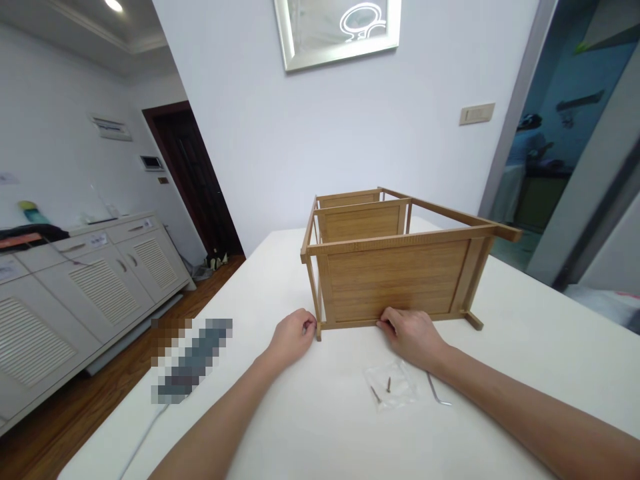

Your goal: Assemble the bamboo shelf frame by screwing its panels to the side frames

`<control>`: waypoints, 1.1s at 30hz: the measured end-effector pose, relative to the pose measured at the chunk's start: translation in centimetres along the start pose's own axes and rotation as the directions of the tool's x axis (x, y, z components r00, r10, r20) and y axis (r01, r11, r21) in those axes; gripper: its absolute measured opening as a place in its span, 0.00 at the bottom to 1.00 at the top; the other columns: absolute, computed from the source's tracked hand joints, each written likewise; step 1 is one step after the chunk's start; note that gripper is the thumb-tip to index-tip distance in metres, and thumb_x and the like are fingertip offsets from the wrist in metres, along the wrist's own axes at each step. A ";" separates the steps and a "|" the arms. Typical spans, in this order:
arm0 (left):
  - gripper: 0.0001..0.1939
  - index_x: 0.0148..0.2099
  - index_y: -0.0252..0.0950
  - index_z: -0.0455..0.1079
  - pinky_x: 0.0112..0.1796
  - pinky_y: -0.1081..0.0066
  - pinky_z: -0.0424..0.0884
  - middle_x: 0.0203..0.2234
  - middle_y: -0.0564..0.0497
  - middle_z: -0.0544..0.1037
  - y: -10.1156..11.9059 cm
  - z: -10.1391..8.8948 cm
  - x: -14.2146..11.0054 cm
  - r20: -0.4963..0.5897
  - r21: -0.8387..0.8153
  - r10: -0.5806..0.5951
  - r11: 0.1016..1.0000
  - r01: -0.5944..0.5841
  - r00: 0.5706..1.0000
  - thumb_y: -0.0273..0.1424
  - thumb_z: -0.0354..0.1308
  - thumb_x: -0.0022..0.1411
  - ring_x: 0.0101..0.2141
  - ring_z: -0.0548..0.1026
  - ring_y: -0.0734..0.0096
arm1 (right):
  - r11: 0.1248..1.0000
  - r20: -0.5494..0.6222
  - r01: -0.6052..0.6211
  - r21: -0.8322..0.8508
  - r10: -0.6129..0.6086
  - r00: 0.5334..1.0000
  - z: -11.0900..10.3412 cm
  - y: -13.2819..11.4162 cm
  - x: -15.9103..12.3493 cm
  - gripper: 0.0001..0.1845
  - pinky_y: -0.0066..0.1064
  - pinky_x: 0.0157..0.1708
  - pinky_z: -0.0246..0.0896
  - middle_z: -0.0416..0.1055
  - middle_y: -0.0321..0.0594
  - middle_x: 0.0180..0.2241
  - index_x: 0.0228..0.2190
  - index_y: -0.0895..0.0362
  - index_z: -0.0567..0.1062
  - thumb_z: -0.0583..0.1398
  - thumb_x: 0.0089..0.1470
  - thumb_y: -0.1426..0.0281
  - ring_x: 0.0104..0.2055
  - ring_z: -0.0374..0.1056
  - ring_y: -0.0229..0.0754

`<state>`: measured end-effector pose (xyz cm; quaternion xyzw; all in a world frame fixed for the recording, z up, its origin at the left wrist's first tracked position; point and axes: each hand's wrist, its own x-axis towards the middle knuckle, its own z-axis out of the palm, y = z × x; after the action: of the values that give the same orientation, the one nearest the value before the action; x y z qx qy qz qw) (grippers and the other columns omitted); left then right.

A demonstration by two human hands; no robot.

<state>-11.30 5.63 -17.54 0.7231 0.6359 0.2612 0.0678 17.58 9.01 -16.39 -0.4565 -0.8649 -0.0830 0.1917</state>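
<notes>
A brown wooden shelf rack lies on its side on the white table, with one slatless panel facing me. My left hand is curled closed against the rack's lower left corner post; whatever sits between its fingers is hidden. At the bottom rail of the near panel, my right hand has its thumb and fingers bent closed on the rail. In front of the rack lies a small clear plastic bag with two screws on or in it. Beside the bag, partly under my right forearm, is a hex key.
A blurred-out flat object with a white cable lies on the table's left side. Behind the table rises a white wall with a framed picture. White cabinets stand at left; a doorway opens at right.
</notes>
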 end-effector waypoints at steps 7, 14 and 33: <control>0.09 0.33 0.38 0.71 0.32 0.71 0.63 0.28 0.52 0.75 0.2 0.1 -0.5 -0.010 0.031 0.028 0.999 -0.028 1.000 0.24 0.49 0.59 0.30 0.72 0.69 | 0.999 0.026 -0.019 -0.028 0.020 0.999 -0.3 -0.2 0.1 0.12 0.30 0.28 0.49 0.79 0.40 0.31 0.32 0.56 0.72 0.51 0.63 0.68 0.31 0.73 0.41; 0.11 0.36 0.38 0.73 0.38 0.70 0.66 0.32 0.50 0.76 -0.3 0.1 -0.6 -0.015 0.014 0.087 0.996 -0.087 0.996 0.28 0.48 0.64 0.35 0.75 0.68 | 0.999 0.021 -0.036 0.003 0.036 0.999 -0.2 -0.1 0.1 0.10 0.30 0.27 0.48 0.79 0.38 0.31 0.32 0.56 0.72 0.52 0.61 0.68 0.31 0.73 0.41; 0.09 0.35 0.37 0.73 0.35 0.71 0.65 0.30 0.52 0.75 -0.7 0.4 -0.4 -0.068 -0.037 0.131 0.990 -0.133 0.989 0.25 0.51 0.61 0.31 0.72 0.71 | 1.000 0.009 -0.007 -0.006 0.007 1.000 -0.1 0.0 -0.1 0.10 0.31 0.27 0.48 0.79 0.38 0.31 0.32 0.56 0.73 0.53 0.61 0.68 0.30 0.72 0.40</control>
<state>-11.82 5.46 -18.28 0.7531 0.5830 0.3017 0.0443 17.65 8.94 -16.31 -0.4607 -0.8638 -0.0828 0.1865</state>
